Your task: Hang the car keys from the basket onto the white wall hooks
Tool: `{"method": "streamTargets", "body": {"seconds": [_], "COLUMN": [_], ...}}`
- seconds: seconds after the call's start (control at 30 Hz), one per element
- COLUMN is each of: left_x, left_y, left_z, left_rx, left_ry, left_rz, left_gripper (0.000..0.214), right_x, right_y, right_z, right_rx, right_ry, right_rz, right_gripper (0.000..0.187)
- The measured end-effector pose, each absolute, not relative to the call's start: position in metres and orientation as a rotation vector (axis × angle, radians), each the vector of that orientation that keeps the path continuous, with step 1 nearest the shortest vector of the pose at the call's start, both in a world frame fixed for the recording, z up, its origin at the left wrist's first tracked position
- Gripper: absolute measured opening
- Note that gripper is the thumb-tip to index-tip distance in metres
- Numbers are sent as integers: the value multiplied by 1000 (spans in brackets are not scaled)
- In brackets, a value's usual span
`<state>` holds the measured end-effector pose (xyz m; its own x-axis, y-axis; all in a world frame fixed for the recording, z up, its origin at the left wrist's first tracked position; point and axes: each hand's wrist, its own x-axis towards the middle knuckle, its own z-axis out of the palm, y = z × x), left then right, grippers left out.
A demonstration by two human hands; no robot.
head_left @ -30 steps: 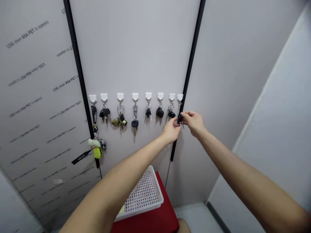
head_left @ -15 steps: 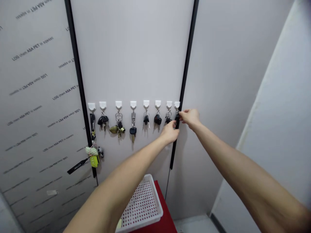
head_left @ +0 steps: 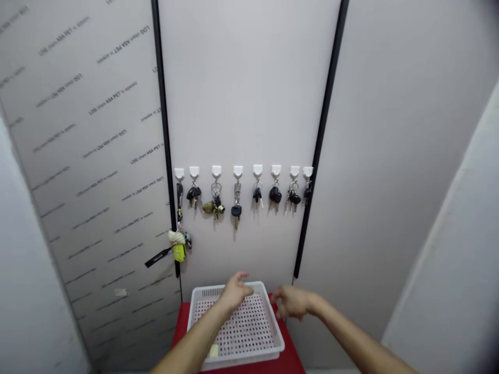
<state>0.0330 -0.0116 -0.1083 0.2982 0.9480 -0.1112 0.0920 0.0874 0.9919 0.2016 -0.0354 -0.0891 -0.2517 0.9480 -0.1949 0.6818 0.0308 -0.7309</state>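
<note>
My left hand (head_left: 235, 292) hovers over the white perforated basket (head_left: 277, 337), thumb and fingers apart, holding nothing. Just right of the basket's rim is my right hand (head_left: 293, 301), a bit blurred, its fingers loosely bent and apart with nothing in them. Above both hands, bunches of keys hang in a row from white wall hooks. At the right end a dark key set (head_left: 307, 192) hangs beside a key bunch with black heads (head_left: 293, 197). Farther left are a key on a coiled ring (head_left: 236, 210) and keys with a brass-coloured charm (head_left: 209, 208).
The basket stands on a red surface (head_left: 290, 358), a small pale yellow piece (head_left: 214, 350) inside it. Black strips (head_left: 322, 135) run down the panel's sides. At the left end hangs a long strap with a bright yellow-green fob (head_left: 180, 253) and a black tag (head_left: 158, 257).
Both hands have come away from the rightmost hook and dropped to the basket. The key set they were at hangs free on its hook. The view has shifted, showing the whole basket.
</note>
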Motion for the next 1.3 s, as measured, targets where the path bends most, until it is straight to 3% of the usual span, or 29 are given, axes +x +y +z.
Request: {"method": "streamTargets", "body": {"seconds": [0.1, 0.23, 0.4, 0.7, 0.87, 1.03, 1.17, 1.3], "left_x": [10, -9, -16, -16, -37, -81, -101, -103], "left_y": [-14, -36, -64, -50, -22, 16, 40, 45], "left_z": [-61, 26, 66, 42, 18, 25, 22, 15], "left_rx": [1471, 1703, 1755, 1687, 1748, 1561, 1446, 1420], "left_ry": [1043, 850, 695, 690, 954, 1460, 1594, 1386], "left_rz": [1125, 1553, 1756, 1659, 1601, 2118, 1943, 1719], "left_gripper": [61, 69, 73, 72, 54, 42, 32, 17], "right_x": [168, 124, 91, 88, 94, 85, 65, 48], "right_y": [-27, -27, -50, -48, -26, 0, 18, 35], "right_z": [-70, 4, 55, 41, 17, 22, 44, 55], "right_rx": [-1408, -917, -568, -586, -816, -958, -1062, -1205], "right_ry": [-2080, -1804, -1497, -1552, -1707, -1658, -1676, -1718], "right_rz": [876, 464, 400, 561, 668, 454, 207, 156], "right_gripper": [43, 63, 73, 73, 54, 38, 38, 35]}}
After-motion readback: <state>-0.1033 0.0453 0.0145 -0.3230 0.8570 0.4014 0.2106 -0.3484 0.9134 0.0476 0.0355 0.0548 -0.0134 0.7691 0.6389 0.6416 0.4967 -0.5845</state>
